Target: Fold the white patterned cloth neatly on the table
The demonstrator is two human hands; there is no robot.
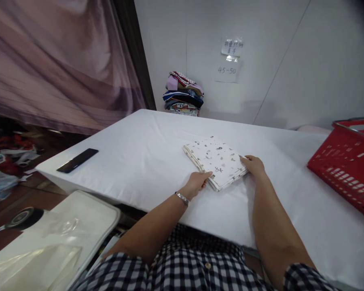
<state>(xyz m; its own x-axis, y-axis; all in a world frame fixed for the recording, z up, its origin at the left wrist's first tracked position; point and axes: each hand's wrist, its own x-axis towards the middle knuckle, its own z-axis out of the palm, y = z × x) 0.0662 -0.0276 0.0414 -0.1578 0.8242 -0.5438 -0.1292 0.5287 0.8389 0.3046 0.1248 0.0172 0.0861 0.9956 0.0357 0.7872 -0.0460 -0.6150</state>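
A folded white cloth with small printed figures (216, 161) lies on the white table (145, 157). My left hand (197, 182) grips its near left corner, thumb on top and fingers tucked under the edge. My right hand (254, 165) holds the cloth's right corner, fingers curled at the edge. A metal bracelet sits on my left wrist.
A red plastic basket (347, 165) stands at the table's right. A black flat object (77, 160) lies near the left edge. A stack of folded clothes (183, 94) sits at the far side by the wall. A white box with plastic film (51, 238) is at lower left.
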